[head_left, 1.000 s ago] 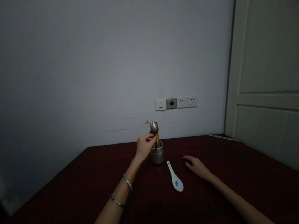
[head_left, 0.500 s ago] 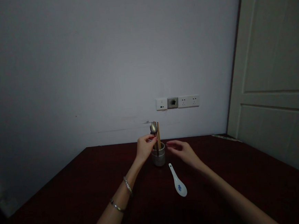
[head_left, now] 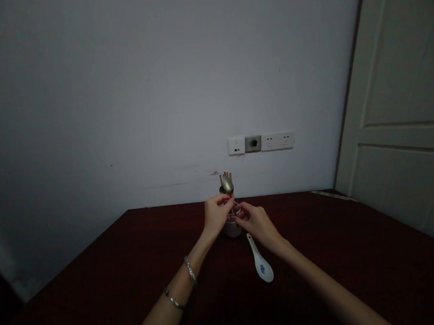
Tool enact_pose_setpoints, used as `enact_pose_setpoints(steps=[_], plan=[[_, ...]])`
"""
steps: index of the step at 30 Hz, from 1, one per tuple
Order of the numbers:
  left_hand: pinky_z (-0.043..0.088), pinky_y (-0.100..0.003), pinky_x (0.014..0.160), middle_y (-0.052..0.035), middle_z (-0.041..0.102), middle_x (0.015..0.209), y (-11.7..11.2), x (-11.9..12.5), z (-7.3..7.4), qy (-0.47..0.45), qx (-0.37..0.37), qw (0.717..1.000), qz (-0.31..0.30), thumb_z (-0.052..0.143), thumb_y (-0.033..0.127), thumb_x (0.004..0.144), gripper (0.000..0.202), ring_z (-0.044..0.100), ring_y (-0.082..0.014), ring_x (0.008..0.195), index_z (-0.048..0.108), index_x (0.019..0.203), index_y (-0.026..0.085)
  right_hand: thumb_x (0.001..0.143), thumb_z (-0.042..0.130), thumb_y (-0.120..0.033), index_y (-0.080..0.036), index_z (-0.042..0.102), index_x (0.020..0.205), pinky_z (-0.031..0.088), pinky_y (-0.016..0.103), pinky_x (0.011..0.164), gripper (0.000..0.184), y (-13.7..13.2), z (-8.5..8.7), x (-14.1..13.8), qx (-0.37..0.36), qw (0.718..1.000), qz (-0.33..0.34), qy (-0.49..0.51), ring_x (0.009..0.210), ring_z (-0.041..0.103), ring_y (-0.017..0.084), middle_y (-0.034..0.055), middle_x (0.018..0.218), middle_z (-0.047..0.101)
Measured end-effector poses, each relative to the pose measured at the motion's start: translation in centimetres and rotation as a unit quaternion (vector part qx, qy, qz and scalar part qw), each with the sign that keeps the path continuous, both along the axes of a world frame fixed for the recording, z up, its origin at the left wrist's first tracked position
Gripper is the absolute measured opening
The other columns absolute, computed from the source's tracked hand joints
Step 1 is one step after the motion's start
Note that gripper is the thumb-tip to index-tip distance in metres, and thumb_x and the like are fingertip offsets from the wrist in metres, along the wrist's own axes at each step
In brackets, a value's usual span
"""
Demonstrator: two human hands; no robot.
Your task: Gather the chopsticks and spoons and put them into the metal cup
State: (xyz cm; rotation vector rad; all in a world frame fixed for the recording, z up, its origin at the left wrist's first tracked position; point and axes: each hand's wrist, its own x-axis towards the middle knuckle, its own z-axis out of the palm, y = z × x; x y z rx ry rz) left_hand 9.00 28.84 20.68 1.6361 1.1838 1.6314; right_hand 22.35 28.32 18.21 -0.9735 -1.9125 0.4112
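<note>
My left hand (head_left: 217,216) pinches a metal spoon (head_left: 227,184) by its handle, bowl upward. It is held in front of a grey cylindrical holder (head_left: 232,229). My right hand (head_left: 258,224) is closed at the lower part of the spoon's handle, just in front of the holder's rim; its fingertips partly hide the handle. Several wooden chopsticks (head_left: 230,175) stand upright in the holder behind the spoon. A dark rounded piece shows beside the bowl, too small to name. Below my right hand, a white soup spoon (head_left: 263,268) with a blue motif lies on the table.
The dark red table (head_left: 98,282) reaches back to a grey wall (head_left: 158,87). Sockets and a switch (head_left: 253,143) sit on the wall above the holder. A pale panelled door (head_left: 405,117) stands at the right. A thin strip (head_left: 334,195) lies along the table's back right edge.
My right hand has moved left and closed at the spoon's handle. My left hand still holds the metal spoon, its bowl slightly more tilted. The whole view has shifted a little.
</note>
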Motion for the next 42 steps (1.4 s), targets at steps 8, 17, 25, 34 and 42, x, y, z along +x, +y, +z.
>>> enact_pose_setpoints(steps=[8, 17, 25, 34, 42], plan=[[0.03, -0.016, 0.03, 0.0021, 0.056, 0.049, -0.4, -0.2, 0.8, -0.068, -0.052, 0.995, -0.046, 0.068, 0.03, 0.061, 0.027, 0.04, -0.0039, 0.031, 0.063, 0.077, 0.01, 0.072, 0.051, -0.021, -0.017, 0.061, 0.09, 0.046, 0.024, 0.058, 0.021, -0.3, 0.6, -0.1, -0.062, 0.991, 0.09, 0.073, 0.062, 0.061, 0.014, 0.0026, 0.072, 0.066], [0.032, -0.016, 0.032, 0.002, 0.056, 0.05, -1.0, -0.6, 1.2, -0.096, -0.074, 0.987, -0.104, 0.071, 0.032, 0.057, 0.035, 0.042, -0.0042, 0.033, 0.061, 0.081, 0.009, 0.07, 0.058, -0.034, -0.014, 0.061, 0.089, 0.047, 0.025, 0.057, 0.028, 0.0, 0.8, 0.2, -0.2, 0.945, 0.212, 0.15, 0.061, 0.06, 0.013, 0.0044, 0.076, 0.066], [0.03, -0.016, 0.031, -0.0008, 0.061, 0.058, -0.9, -0.6, 1.1, -0.111, -0.061, 0.986, -0.109, 0.071, 0.034, 0.057, 0.033, 0.04, -0.0029, 0.033, 0.061, 0.079, 0.01, 0.067, 0.063, -0.037, -0.014, 0.063, 0.091, 0.05, 0.028, 0.062, 0.033, 0.3, 2.4, 1.7, -0.223, 0.94, 0.21, 0.148, 0.068, 0.062, 0.015, 0.0054, 0.08, 0.067], [0.028, -0.016, 0.031, 0.0037, 0.053, 0.047, -0.7, -0.4, 1.0, -0.093, -0.055, 0.989, -0.102, 0.069, 0.032, 0.061, 0.027, 0.038, -0.0032, 0.031, 0.061, 0.076, 0.011, 0.067, 0.062, -0.039, -0.018, 0.067, 0.086, 0.05, 0.031, 0.069, 0.029, 0.9, 5.4, 3.0, -0.146, 0.968, 0.146, 0.145, 0.081, 0.062, 0.018, 0.0048, 0.088, 0.068], [0.028, -0.016, 0.032, 0.004, 0.052, 0.045, -1.0, -0.1, 0.9, -0.081, -0.067, 0.989, -0.107, 0.07, 0.032, 0.06, 0.027, 0.04, -0.0036, 0.033, 0.062, 0.076, 0.011, 0.065, 0.064, -0.037, -0.015, 0.069, 0.075, 0.047, 0.031, 0.069, 0.025, 1.6, 5.0, 1.5, -0.111, 0.971, 0.127, 0.171, 0.071, 0.061, 0.017, 0.0041, 0.074, 0.069]])
